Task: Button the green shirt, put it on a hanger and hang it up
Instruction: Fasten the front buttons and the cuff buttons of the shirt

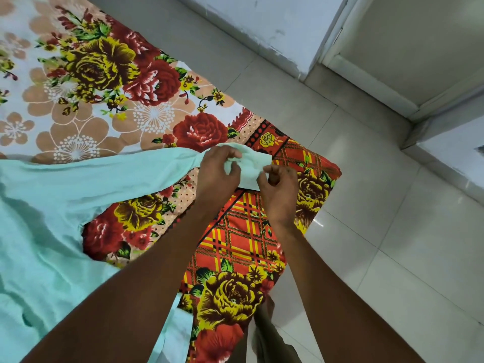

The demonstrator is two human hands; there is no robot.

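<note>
Green shirt [47, 205], sleeve cuff [251, 166] being handled on a flowered bedsheet [104, 82].
The shirt is being kept spread over the sheet's left side, its sleeve stretched rightward; the cuff is being pinched by the left hand [217, 174] and by the right hand [279, 187], fingers closed on cloth. A tiled floor [366, 205] is being shown alongside.

The shirt [47, 205] lies on the bedsheet [104, 82], its sleeve cuff [251, 166] stretched rightward near the sheet's corner.
</note>
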